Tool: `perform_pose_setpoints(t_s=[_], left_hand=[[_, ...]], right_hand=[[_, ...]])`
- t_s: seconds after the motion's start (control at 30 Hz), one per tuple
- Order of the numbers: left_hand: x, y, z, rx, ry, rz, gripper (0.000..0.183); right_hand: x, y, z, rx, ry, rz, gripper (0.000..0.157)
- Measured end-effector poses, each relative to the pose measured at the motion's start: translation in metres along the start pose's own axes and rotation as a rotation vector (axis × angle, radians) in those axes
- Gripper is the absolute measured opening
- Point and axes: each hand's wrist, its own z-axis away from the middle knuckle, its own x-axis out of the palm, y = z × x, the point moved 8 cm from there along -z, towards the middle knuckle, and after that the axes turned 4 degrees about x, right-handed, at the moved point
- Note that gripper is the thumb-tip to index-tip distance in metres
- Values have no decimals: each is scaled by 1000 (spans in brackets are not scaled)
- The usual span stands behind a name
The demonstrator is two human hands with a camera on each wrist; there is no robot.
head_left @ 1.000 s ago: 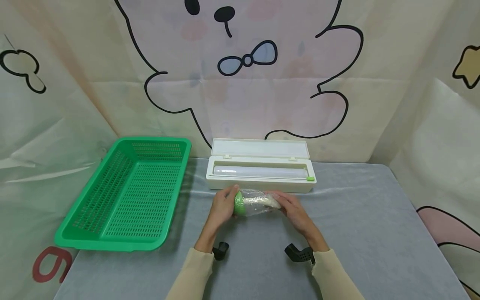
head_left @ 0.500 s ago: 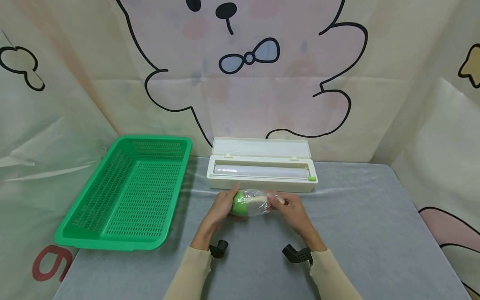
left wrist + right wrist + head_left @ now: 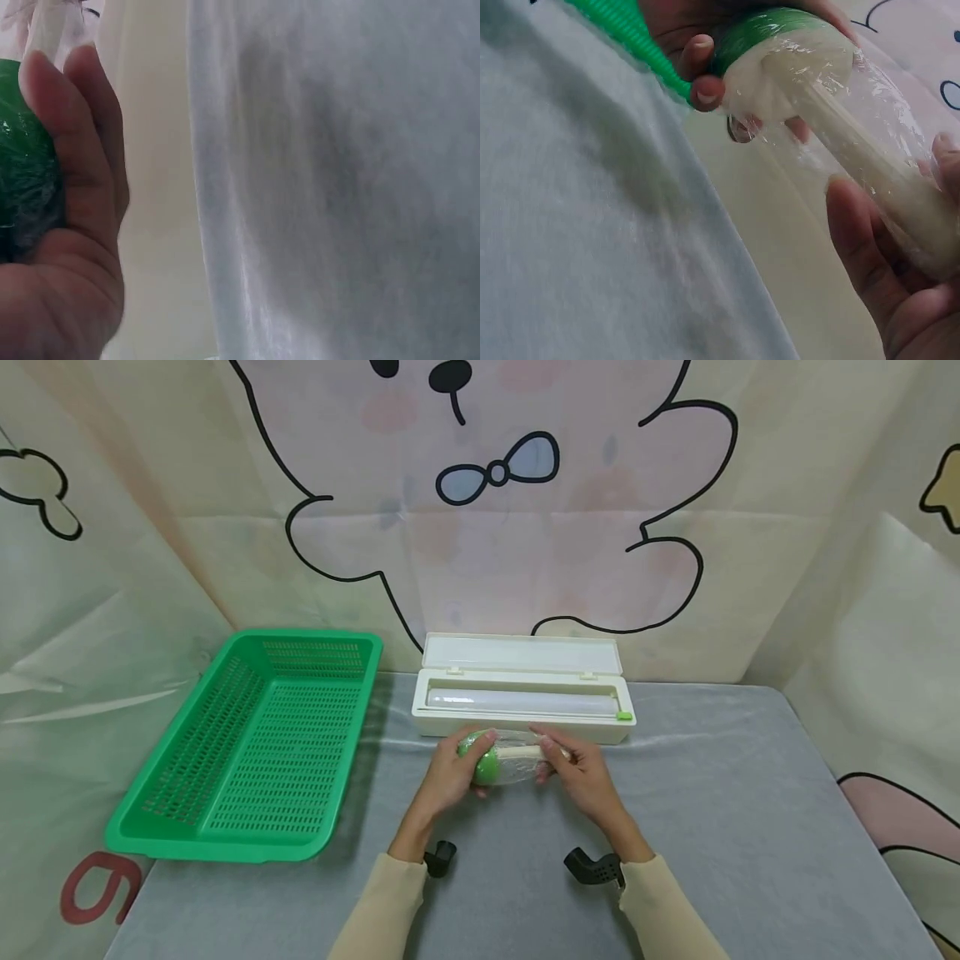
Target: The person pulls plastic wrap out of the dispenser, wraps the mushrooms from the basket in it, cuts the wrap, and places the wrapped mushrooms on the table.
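Observation:
Clear cling film covers a mushroom-shaped thing (image 3: 519, 753) with a rounded green cap and a long cream stem (image 3: 855, 139). Both hands hold it sideways above the table, in front of the wrap dispenser. My left hand (image 3: 447, 770) grips the cap end, thumb over the green; in the left wrist view its fingers curl around the green cap (image 3: 24, 150). At the stem's other end my right hand (image 3: 591, 779) pinches the film-covered tip between thumb and fingers. Film bulges loosely around the stem in the right wrist view.
A white wrap dispenser (image 3: 450, 727) stands behind the hands, lid (image 3: 521, 653) raised, a film roll (image 3: 521, 702) inside and a green slider (image 3: 624, 716) at its right. To the left is a green basket (image 3: 321, 839). Grey cloth (image 3: 750, 827) covers the table.
Both hands rise slightly with the wrapped thing. The right hand shifts its hold at the stem end, and the left thumb comes over the green cap. The dispenser and basket stay put.

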Motion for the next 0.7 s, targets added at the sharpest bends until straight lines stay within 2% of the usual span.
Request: perform_pose_setpoints(t_s=[0.13, 0.27, 0.43, 0.5, 0.67, 0.7], left_hand=[[-2, -6, 1, -89, 2, 86, 59], [-2, -12, 4, -173, -31, 131, 66], [0, -16, 5, -222, -65, 143, 65], [-3, -12, 5, -174, -34, 72, 63], [-7, 10, 3, 67, 26, -208, 51], [-6, 13, 4, 104, 26, -228, 49]], right_hand=[[6, -12, 2, -123, -40, 132, 32], [12, -30, 6, -210, -72, 202, 31], [15, -50, 10, -240, -53, 244, 18], [14, -43, 9, -200, -39, 240, 15], [6, -12, 3, -34, 15, 157, 18], [4, -8, 3, -7, 19, 132, 19]])
